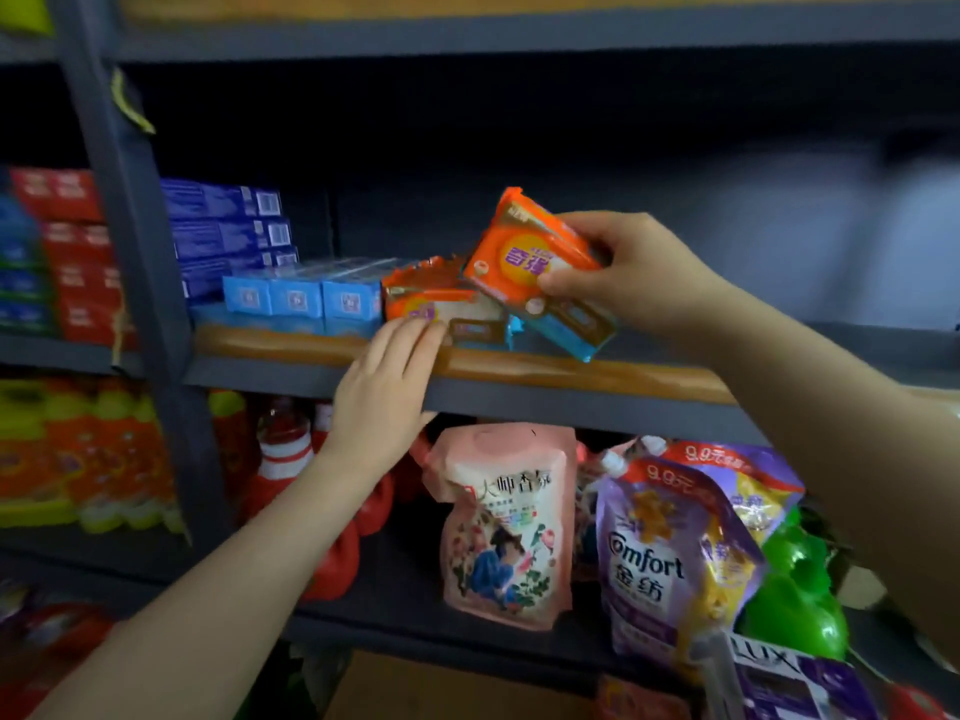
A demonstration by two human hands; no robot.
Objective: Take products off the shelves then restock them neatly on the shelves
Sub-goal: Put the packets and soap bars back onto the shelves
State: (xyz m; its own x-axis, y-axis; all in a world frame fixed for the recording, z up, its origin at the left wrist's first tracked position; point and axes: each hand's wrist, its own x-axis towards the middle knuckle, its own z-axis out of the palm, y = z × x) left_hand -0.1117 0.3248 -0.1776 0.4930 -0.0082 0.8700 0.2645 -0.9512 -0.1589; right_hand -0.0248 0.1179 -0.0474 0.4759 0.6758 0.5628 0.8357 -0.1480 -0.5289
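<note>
My right hand (pixel 631 275) grips an orange soap packet (pixel 524 246) and a blue soap packet (pixel 571 324) beneath it, tilted just above the middle shelf (pixel 571 374). Another orange soap packet (pixel 421 296) lies on that shelf beside a small blue packet (pixel 480 332). My left hand (pixel 387 387) reaches up with straight fingers, its fingertips touching the front of the lying orange packet at the shelf edge.
Light blue boxes (pixel 301 296) stand in a row left of the soaps, dark blue boxes (pixel 228 228) stacked behind. Red and blue boxes (pixel 57 252) fill the left bay. Below stand a pink refill pouch (pixel 506 517), purple Comfort pouches (pixel 670 558), red bottles (pixel 291 459) and a green bottle (pixel 800 589).
</note>
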